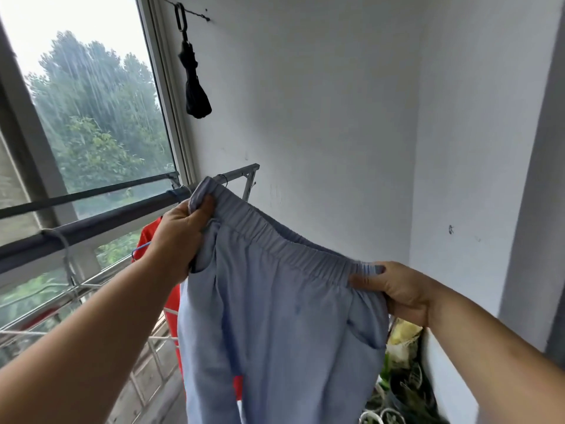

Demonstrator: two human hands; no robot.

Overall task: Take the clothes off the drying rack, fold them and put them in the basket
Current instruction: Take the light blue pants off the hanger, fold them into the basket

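Item under handling: one pair of light blue trousers (pixel 275 316), held up in the air off the rail, occupying the 6 o'clock half of the view. The elastic waistband (pixel 275 240) is stretched out, running down from 10 o'clock to 4 o'clock. The legs hang straight down and leave the picture at the bottom edge.

Left grip (pixel 180 237): closed on the 10 o'clock end of the waistband, with cloth bunched between thumb and curled fingers.

Right grip (pixel 397 292): closed on the 4 o'clock end of the waistband, thumb pressed on the front of the elastic, fingers behind it.

Behind the trousers, toward 8 o'clock: a red garment (pixel 172 301) hangs on a blue hanger (pixel 140 249), partly covered by the left forearm and the blue cloth.

Drying rack: a dark rail (pixel 91 223) runs from 9 o'clock toward the centre and meets a metal bracket (pixel 244 175) on the wall. An empty wire hanger (pixel 65 258) hangs on the rail at 9 o'clock. A lower metal frame (pixel 61 301) lies beneath, at 8 o'clock.

Surroundings: a window (pixel 91 102) at 10 o'clock with trees outside; a white wall (pixel 336 102) from 12 to 3 o'clock; a folded black umbrella (pixel 197 93) hanging from a cord at 11 o'clock; potted plants (pixel 403 390) at 5 o'clock.
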